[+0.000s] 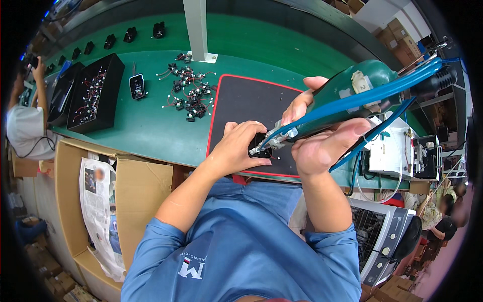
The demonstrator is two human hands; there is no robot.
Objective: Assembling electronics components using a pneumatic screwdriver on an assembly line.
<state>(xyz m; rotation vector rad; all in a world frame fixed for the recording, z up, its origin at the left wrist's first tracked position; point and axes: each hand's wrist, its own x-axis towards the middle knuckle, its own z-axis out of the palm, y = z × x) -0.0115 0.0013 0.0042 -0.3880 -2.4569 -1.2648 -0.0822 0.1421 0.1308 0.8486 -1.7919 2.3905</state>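
Note:
My right hand (322, 146) is wrapped around a green power screwdriver (347, 90), its fingers showing on the far side of the body. The tool lies at a slant, its metal nose (274, 136) pointing down and left. The nose meets a small black housing (259, 147) on a dark mat (241, 95) with a red edge. My left hand (236, 147) pinches that housing between thumb and fingers, hiding much of it. A blue hose (352, 103) runs along the tool to its upper right end.
Small parts with red wires (191, 95) lie in a loose pile left of the mat. Beside them are a black housing (137, 86) and a black tray (95, 95) of parts. A metal post (196, 30) stands behind; a cardboard box (143, 181) is at lower left; another person (32, 126) sits far left.

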